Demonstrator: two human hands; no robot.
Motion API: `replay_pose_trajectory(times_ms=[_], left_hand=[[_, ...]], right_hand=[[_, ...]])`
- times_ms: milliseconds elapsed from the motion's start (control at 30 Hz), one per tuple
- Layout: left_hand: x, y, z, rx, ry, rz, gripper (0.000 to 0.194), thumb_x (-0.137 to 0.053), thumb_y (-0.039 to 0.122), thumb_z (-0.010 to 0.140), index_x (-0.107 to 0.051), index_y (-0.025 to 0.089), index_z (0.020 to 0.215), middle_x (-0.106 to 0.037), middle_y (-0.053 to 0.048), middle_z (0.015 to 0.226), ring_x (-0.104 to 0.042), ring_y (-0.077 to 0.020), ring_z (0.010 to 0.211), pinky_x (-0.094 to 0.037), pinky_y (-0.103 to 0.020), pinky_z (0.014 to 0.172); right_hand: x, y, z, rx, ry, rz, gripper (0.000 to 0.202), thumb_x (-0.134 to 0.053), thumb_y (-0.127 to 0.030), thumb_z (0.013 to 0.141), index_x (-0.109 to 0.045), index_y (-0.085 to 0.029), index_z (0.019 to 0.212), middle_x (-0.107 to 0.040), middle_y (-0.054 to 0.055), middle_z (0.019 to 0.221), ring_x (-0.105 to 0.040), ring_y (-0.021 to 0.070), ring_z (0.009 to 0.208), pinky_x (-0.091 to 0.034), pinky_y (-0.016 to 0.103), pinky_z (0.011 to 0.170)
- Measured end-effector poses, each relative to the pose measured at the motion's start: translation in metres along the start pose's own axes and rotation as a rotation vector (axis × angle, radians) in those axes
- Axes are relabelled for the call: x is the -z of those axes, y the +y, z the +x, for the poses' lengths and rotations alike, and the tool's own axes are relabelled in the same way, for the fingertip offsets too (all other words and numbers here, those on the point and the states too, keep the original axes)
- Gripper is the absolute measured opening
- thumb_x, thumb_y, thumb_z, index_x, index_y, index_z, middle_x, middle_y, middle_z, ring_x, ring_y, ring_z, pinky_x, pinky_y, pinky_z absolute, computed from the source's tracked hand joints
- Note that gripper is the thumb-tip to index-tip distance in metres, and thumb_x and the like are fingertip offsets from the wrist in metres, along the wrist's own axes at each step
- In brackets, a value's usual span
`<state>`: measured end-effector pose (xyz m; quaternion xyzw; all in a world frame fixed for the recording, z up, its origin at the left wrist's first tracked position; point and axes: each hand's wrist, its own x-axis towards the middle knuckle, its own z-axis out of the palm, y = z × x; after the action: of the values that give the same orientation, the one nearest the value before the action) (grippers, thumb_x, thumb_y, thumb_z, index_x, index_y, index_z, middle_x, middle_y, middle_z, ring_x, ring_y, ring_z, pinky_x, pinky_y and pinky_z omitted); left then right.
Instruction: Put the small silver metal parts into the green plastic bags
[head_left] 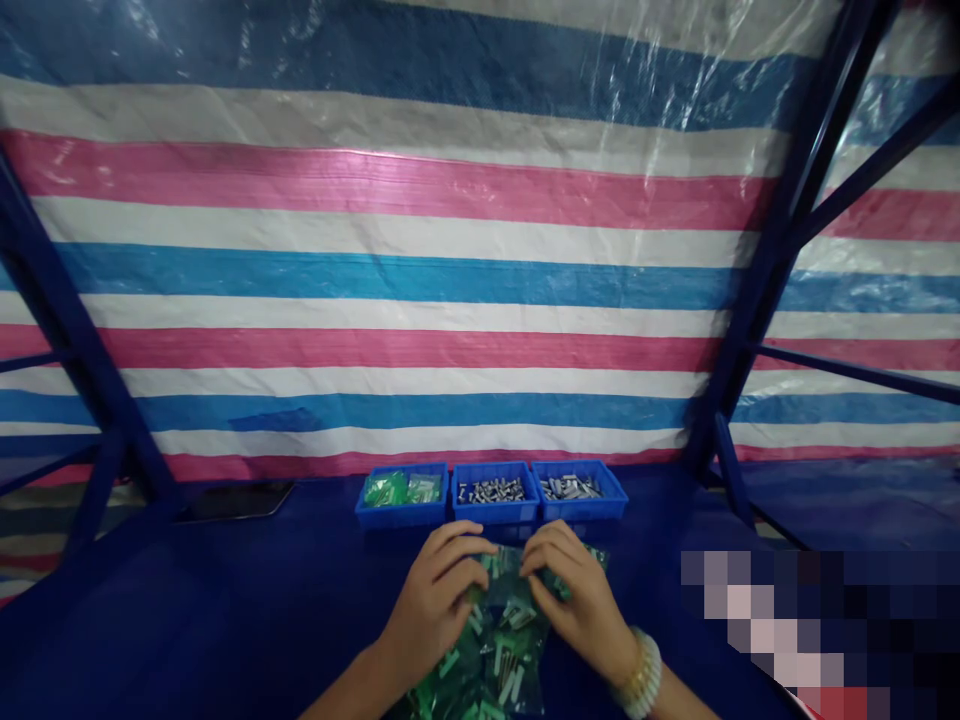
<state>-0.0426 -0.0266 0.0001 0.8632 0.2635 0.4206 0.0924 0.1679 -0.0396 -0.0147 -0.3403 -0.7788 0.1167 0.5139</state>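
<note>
- Down at the near middle, the left hand (439,590) arches over a loose spread of clear plastic bags (517,640), fingers bent and slightly parted, tips at the film; whether it's gripping, I can't tell.
- And the right hand (574,590) is across from it, narrower, fingers bunched and thumb tucked in close, right at the far end of the same bags; a firm pinch I can't confirm.
- Look at that film: thin, glossy, crinkled, with green bits and slim pale sticks showing through, the bags lying between the hands and running toward the near edge.
- On the right wrist, a chunky bracelet (646,675), pale and ridged in rounded coils.
- Just beyond the hands, three shallow blue bins in a row, side by side, smooth-walled and rectangular!
- Left bin (401,517): shiny packets (386,489), green and crumpled.
- Middle bin (495,513): a jumble of small silvery metal parts (491,491), glinting.
- Right bin (589,509): longer, slimmer grey pieces (571,487), heaped loosely.
- Far left on the smooth dark-blue tabletop (225,610), a thin, dark, flat slab (240,501).
- Behind it all, a striped tarp (412,230), wrinkled and shiny, framed by a slanting blue post (776,260) on the right.
</note>
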Motion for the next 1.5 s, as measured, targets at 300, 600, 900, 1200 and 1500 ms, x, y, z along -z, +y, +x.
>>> replay_pose_trajectory(times_ms=[300, 600, 900, 1200, 1500], left_hand=[[0.003, 0.006, -0.005, -0.228, 0.090, 0.195, 0.029, -0.045, -0.003, 0.082, -0.060, 0.022, 0.079, -0.069, -0.004, 0.107, -0.053, -0.0251, 0.110, -0.043, -0.048, 0.094], [-0.002, 0.016, 0.003, 0.198, 0.134, -0.127, 0.009, -0.056, 0.015, 0.085, -0.058, 0.022, 0.090, -0.067, -0.006, 0.091, -0.063, -0.0221, 0.090, -0.052, -0.037, 0.081], [-0.006, -0.010, 0.004, 0.535, 0.130, -0.362, 0.022, -0.055, 0.027, 0.086, -0.050, 0.021, 0.107, -0.064, -0.001, 0.083, -0.067, -0.0166, 0.076, -0.054, -0.028, 0.069], [0.053, -0.093, 0.048, 0.461, 0.221, 0.191, 0.018, -0.051, 0.027, 0.083, -0.056, 0.019, 0.099, -0.069, -0.005, 0.089, -0.067, -0.0219, 0.086, -0.051, -0.036, 0.083], [0.057, -0.121, 0.042, 0.481, 0.043, 0.440, 0.012, -0.059, 0.019, 0.075, -0.066, 0.021, 0.085, -0.072, -0.006, 0.088, -0.061, -0.0288, 0.094, -0.044, -0.041, 0.087]], right_hand=[[0.005, 0.000, -0.004, 0.309, 0.080, -0.280, 0.021, -0.052, -0.002, 0.087, -0.061, -0.021, 0.087, -0.068, 0.007, 0.096, -0.056, 0.0234, 0.097, -0.051, 0.041, 0.081], [0.000, 0.000, -0.003, -0.009, 0.091, 0.025, 0.019, -0.049, -0.012, 0.089, -0.053, -0.021, 0.105, -0.064, 0.005, 0.086, -0.062, 0.0200, 0.081, -0.052, 0.033, 0.074], [-0.013, 0.004, -0.005, -0.274, -0.026, 0.188, 0.033, -0.046, -0.025, 0.093, -0.041, -0.021, 0.126, -0.063, 0.002, 0.085, -0.063, 0.0175, 0.079, -0.051, 0.030, 0.077], [-0.007, 0.004, -0.003, -0.247, 0.036, 0.157, 0.022, -0.046, -0.027, 0.094, -0.052, -0.020, 0.114, -0.063, 0.002, 0.079, -0.064, 0.0171, 0.075, -0.051, 0.028, 0.074], [-0.002, 0.001, 0.000, -0.226, 0.035, 0.140, 0.016, -0.047, -0.023, 0.092, -0.058, -0.020, 0.104, -0.064, 0.001, 0.076, -0.064, 0.0164, 0.073, -0.049, 0.026, 0.071]])
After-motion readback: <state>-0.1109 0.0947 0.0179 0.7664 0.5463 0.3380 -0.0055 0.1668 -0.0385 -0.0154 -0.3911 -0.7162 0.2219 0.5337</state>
